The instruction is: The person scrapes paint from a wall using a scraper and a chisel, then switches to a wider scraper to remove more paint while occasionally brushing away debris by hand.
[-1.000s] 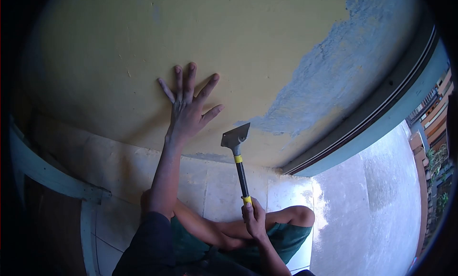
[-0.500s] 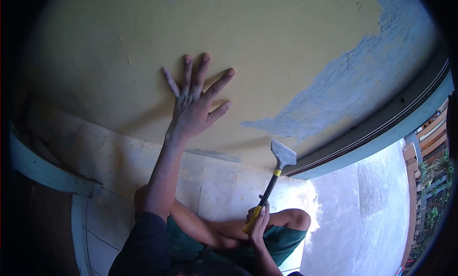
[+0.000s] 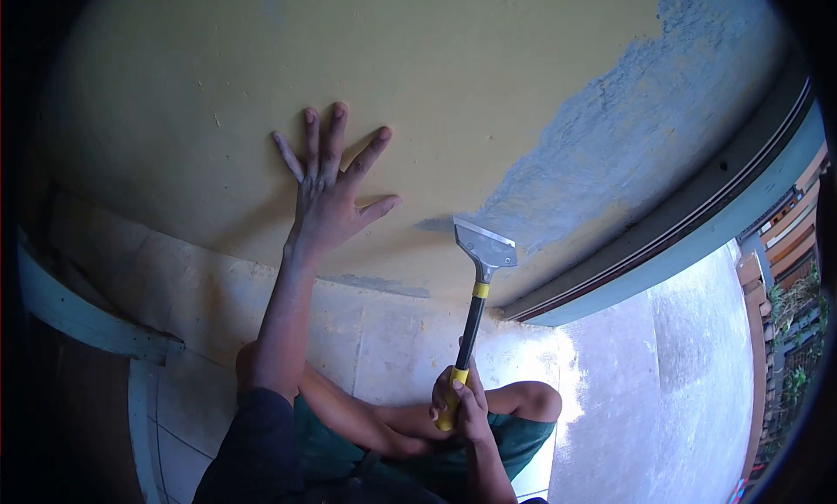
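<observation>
My left hand (image 3: 328, 199) is spread against the yellow painted wall (image 3: 418, 77), fingers wide apart and pale dust on the little finger. Lower right, my right hand (image 3: 462, 405) grips the yellow handle of a long-handled scraper (image 3: 472, 325). Its shaft is black with a yellow band, and a wide metal head holds the blade. That blade points up toward the wall and overlaps the lower left end of a rough, blue-grey stripped patch (image 3: 567, 173).
A door frame (image 3: 663, 264) with a dark strip runs along the wall's right side. Pale floor tiles (image 3: 340, 330) lie below, scattered with flakes near the wall. My crossed legs (image 3: 384, 417) are under my arms. A blue-green wooden frame (image 3: 96, 316) stands at left.
The scraper has swung up and left, its blade now over the tip of the stripped patch. My left hand keeps its spread pose on the wall while the view has shifted slightly.
</observation>
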Tool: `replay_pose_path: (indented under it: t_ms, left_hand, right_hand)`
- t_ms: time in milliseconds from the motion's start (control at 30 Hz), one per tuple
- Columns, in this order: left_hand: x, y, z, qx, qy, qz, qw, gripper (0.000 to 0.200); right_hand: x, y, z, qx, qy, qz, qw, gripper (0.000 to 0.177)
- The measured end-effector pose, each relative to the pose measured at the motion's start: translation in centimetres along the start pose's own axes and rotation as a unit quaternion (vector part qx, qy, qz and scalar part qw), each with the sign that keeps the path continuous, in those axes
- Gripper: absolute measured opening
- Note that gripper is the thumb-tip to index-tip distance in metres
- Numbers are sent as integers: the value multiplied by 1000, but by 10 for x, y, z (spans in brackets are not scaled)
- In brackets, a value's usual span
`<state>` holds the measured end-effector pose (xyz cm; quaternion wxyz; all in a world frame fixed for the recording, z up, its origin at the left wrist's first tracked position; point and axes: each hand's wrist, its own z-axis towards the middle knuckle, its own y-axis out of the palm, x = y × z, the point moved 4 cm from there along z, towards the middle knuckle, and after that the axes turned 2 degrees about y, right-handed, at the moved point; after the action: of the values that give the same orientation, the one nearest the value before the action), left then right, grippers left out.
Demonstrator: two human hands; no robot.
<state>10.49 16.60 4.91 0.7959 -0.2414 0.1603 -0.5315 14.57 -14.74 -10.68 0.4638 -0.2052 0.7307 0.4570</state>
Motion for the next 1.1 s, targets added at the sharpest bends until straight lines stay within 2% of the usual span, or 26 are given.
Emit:
replay_pose_path:
  t_ms: [67, 167, 333, 467, 700, 833, 1100]
  left_hand:
    - [2, 0, 1, 9, 8, 7, 1000, 96]
    - [1, 2, 2, 10, 7, 24, 1000, 98]
    - [1, 3, 1, 26, 15, 32, 999, 98]
    - [0, 3, 1, 29, 17, 38, 999, 98]
    - [1, 4, 1, 24, 13, 35, 999, 97]
    - [0, 4, 0, 20, 11, 34, 999, 97]
    - [-1, 4, 0, 14, 6, 27, 1000, 97]
  right_hand:
    - [-8, 0, -3, -52, 6, 82, 995, 64]
    - [2, -23, -7, -61, 42, 107, 991, 60]
    - [-13, -20, 0, 30, -4, -2, 1000, 60]
    - [-18, -32, 11, 36, 30, 8, 999, 48]
    - [-1, -46, 15, 30, 53, 48, 997, 48]
    - [-6, -42, 20, 36, 37, 21, 998, 49]
    - [-2, -46, 17, 55, 77, 16, 995, 50]
